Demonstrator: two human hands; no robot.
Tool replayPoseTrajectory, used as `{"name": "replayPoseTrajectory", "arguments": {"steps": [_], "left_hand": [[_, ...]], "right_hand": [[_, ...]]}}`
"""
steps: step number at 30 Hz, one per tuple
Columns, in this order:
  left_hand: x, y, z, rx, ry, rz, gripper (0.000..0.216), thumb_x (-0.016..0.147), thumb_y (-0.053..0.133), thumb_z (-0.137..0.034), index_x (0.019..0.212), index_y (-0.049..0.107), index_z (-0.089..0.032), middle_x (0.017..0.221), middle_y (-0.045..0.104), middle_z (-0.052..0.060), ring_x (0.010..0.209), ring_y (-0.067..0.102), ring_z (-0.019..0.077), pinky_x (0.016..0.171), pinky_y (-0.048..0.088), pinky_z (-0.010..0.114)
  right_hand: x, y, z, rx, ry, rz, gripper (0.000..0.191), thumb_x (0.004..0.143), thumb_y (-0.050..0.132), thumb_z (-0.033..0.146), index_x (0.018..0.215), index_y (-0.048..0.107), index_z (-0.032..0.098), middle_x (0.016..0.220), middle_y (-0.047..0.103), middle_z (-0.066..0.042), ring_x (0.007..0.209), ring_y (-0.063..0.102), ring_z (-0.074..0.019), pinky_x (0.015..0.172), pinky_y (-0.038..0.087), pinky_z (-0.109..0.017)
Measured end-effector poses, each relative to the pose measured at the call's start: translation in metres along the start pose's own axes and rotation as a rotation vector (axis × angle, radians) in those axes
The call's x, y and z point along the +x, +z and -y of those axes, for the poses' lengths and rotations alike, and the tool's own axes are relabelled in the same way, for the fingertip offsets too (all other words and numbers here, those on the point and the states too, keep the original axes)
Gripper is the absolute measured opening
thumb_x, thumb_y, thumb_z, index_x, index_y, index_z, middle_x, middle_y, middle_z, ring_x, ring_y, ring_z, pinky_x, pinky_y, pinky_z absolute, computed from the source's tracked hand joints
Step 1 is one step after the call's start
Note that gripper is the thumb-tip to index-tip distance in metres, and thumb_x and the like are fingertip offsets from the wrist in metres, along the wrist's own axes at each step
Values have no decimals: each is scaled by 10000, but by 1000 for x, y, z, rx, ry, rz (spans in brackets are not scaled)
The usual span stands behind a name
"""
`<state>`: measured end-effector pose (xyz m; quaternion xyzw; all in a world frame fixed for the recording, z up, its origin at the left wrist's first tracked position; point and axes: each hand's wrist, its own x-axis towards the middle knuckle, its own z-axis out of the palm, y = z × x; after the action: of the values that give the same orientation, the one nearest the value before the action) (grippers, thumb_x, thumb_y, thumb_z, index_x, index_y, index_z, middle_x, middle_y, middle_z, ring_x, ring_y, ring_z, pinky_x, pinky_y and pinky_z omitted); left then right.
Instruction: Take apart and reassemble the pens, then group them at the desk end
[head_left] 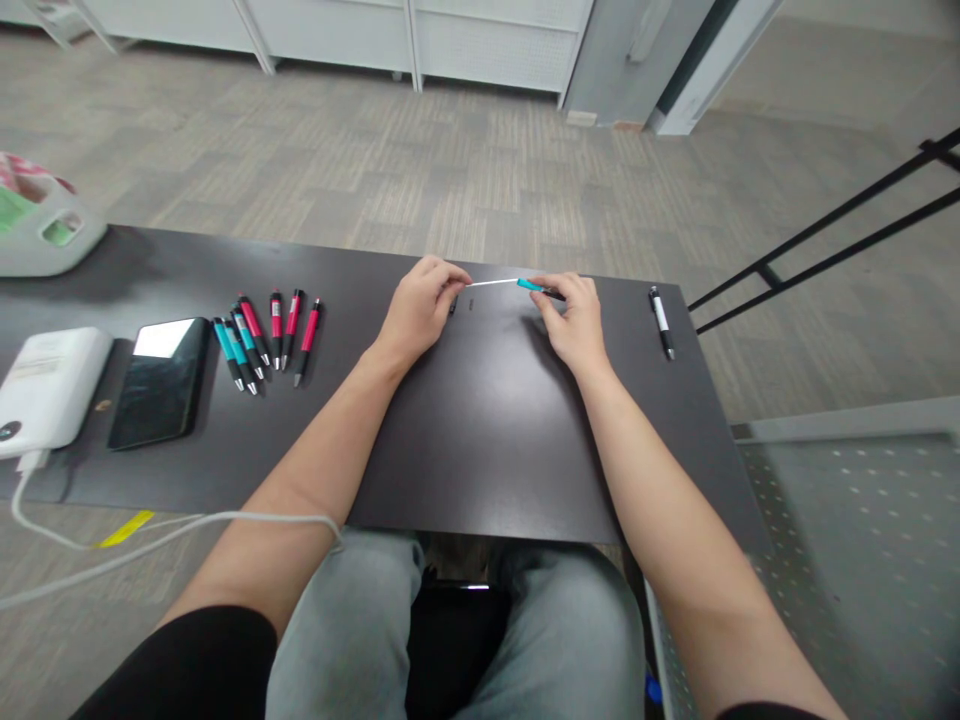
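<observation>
Left hand (421,303) and right hand (576,318) meet at the far edge of a dark bench (480,440), seen from above by the seated person whose forearms reach forward from the bottom of the view. Fingers of the left hand are curled in, the tips pinched shut on one end of a thin white refill (493,283). The right hand is likewise closed, thumb and forefinger gripping a teal pen barrel (532,287), out of which the refill runs. Held at both ends, the slender rod stays straight and level just above the bench, between the two hands; a grip so near the tips seems chosen for fine control of small parts. Two small dark parts (454,305) lie on the bench just beside the left hand, within easy reach. Well to the left, a row of pens (266,335) in teal and pink lies fanned side by side, apparently grouped by colour. A single white pen (661,320) lies apart on the right, near the bench edge. Farther left sit a black case (161,385) and a white device (46,385) with a cable (187,525) trailing off the front edge.
</observation>
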<state>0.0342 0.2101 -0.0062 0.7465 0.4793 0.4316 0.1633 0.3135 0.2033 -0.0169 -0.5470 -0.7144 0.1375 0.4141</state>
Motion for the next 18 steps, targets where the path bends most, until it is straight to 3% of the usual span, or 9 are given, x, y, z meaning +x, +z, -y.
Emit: {"name": "replayPoseTrajectory", "arguments": {"steps": [5,12,18], "left_hand": [[-1,4,-3,-21,-1,42,160,1065,714,-218,949,797,-292,1043,756,75,1040,722,296,985,621,449],[3,-5,-3,-16,-24,-42,137,1049,732,-207,974,817,-284,1029,751,72,1023,720,296,996,616,446],[1,0,-2,-25,11,34,144,1070,740,-239,968,830,-287,1049,765,76,1006,728,287,1001,619,452]], "right_hand": [[-2,2,1,-53,-57,60,293,1193,678,559,1236,898,370,1273,872,-97,1260,716,-389,1180,522,-616],[-3,2,-8,-117,-8,20,272,1194,672,517,1281,882,368,1300,848,-104,1323,671,-409,1151,501,-599],[-3,2,-2,-109,-11,59,299,1191,669,556,1230,885,352,1293,847,-112,1323,650,-411,1160,477,-609]]}}
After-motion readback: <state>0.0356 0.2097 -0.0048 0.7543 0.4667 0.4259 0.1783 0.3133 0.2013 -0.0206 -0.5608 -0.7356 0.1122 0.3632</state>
